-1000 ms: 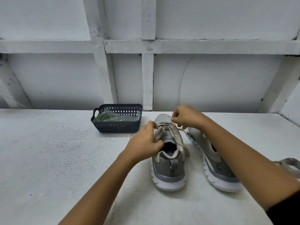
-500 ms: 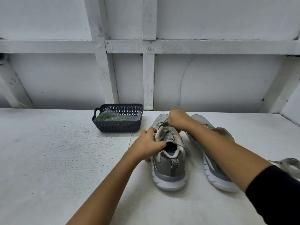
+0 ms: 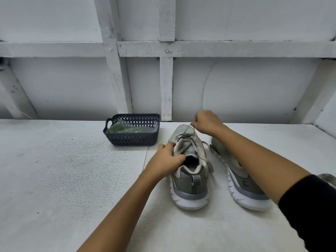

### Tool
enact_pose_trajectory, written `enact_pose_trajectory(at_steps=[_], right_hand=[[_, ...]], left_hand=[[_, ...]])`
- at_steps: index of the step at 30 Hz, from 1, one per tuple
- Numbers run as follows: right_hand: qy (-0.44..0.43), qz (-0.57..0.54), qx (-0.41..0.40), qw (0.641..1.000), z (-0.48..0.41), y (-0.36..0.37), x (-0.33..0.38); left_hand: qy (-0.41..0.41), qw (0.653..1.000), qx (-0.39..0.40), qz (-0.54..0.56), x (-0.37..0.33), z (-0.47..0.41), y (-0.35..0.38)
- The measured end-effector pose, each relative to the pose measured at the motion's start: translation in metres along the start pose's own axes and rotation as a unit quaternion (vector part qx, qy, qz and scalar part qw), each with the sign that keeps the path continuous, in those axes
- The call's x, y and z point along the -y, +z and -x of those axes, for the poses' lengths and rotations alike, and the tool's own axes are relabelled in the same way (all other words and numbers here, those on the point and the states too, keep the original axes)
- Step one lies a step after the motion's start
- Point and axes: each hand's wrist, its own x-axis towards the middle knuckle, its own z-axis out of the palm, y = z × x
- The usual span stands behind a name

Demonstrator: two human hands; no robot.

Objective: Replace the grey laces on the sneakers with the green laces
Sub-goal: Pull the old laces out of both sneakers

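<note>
Since half a second ago, my right hand [image 3: 205,122] rises off the lacing. In the head view it pinches the thin grey lace [image 3: 189,130] taut above the toe of the grey mesh sneaker [image 3: 189,180]. My left hand [image 3: 167,159] grips the collar, fingers curled. The shoe lies heel towards me, and the lace leads up and away. The green laces [image 3: 118,128] sit in the dark perforated basket [image 3: 132,140], nearer my left hand. I can read no writing.

**Desk:** Colours on the sneakers?

**Photographer:** Upright sneaker [image 3: 183,188]: grey upper, cream trim, white sole, a black-and-white chevron heel tab [image 3: 195,183], pale grey laces [image 3: 201,151]. The second sneaker [image 3: 243,188] matches, grey over white.

**Desk:** And the rest?

**Photographer:** Dark navy basket [image 3: 132,140], diamond-lattice walls, at the worktop's [image 3: 54,179] back edge, bright green laces [image 3: 117,128] inside. Worktop white, speckled. One black sleeve [image 3: 312,211].
</note>
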Motion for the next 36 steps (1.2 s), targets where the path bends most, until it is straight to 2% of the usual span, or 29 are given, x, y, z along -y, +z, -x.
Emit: enact_pose_trajectory(at_steps=[1, 2, 4, 6, 8, 10, 12, 14, 15, 17, 19, 21, 23, 26, 28, 30, 31, 34, 35, 36], right_hand=[[-0.007, 0.015, -0.022, 1.000, 0.001, 0.001, 0.001], [-0.003, 0.009, -0.011, 1.000, 0.002, 0.003, 0.002], [0.033, -0.059, 0.081, 0.994, 0.004, 0.004, 0.002], [0.062, -0.137, 0.182, 0.972, 0.008, -0.001, 0.001], [0.057, -0.146, 0.208, 0.965, 0.008, -0.004, -0.001], [0.036, -0.112, 0.161, 0.980, 0.004, -0.005, -0.002], [0.010, -0.036, 0.031, 0.999, -0.004, -0.005, -0.005], [0.010, -0.002, -0.078, 0.997, -0.005, -0.006, -0.005], [0.020, -0.013, -0.073, 0.997, -0.003, -0.006, -0.005], [0.060, -0.095, 0.041, 0.993, 0.001, -0.004, -0.003], [0.094, -0.184, 0.184, 0.961, 0.007, -0.003, -0.002], [0.076, -0.175, 0.232, 0.954, 0.009, -0.002, -0.002], [0.071, -0.174, 0.198, 0.962, 0.005, -0.004, -0.003], [0.098, -0.265, 0.091, 0.955, -0.008, -0.014, -0.005], [0.136, -0.363, -0.012, 0.922, -0.016, -0.025, -0.007], [0.155, -0.401, -0.036, 0.902, -0.017, -0.030, -0.011], [0.154, -0.379, 0.001, 0.912, -0.014, -0.028, -0.011], [0.137, -0.274, 0.199, 0.931, 0.004, -0.013, -0.011], [0.123, -0.254, 0.232, 0.931, 0.009, -0.007, -0.009], [0.107, -0.245, 0.230, 0.936, 0.012, -0.002, -0.007]], left_hand=[[0.002, 1.000, -0.004, 0.005, 0.000, 0.001, 0.000], [0.003, 1.000, -0.007, 0.011, 0.000, 0.002, 0.001], [0.008, 1.000, -0.013, 0.025, 0.000, 0.003, 0.002], [0.018, 0.999, -0.017, 0.028, 0.001, 0.003, 0.002], [0.021, 0.999, -0.015, 0.029, 0.001, 0.003, 0.002], [0.017, 0.999, -0.013, 0.034, 0.001, 0.003, 0.002], [0.014, 0.999, -0.010, 0.037, 0.001, 0.004, 0.003], [0.015, 0.999, -0.009, 0.036, 0.001, 0.005, 0.002], [0.015, 0.999, -0.009, 0.036, 0.001, 0.005, 0.003], [0.012, 0.999, -0.010, 0.035, 0.000, 0.006, 0.002], [0.010, 0.999, -0.009, 0.035, 0.000, 0.006, 0.002], [0.009, 0.999, -0.009, 0.034, 0.000, 0.006, 0.003], [0.010, 0.999, -0.013, 0.035, 0.000, 0.005, 0.003], [0.010, 0.999, -0.012, 0.039, 0.000, 0.006, 0.003], [0.009, 0.999, -0.009, 0.040, 0.000, 0.006, 0.004], [0.011, 0.999, -0.008, 0.041, 0.000, 0.006, 0.004], [0.012, 0.999, -0.008, 0.040, 0.000, 0.006, 0.004], [0.011, 0.999, -0.008, 0.039, 0.001, 0.005, 0.004], [0.012, 0.999, -0.007, 0.040, 0.001, 0.005, 0.004], [0.012, 0.999, -0.007, 0.039, 0.001, 0.005, 0.004]])
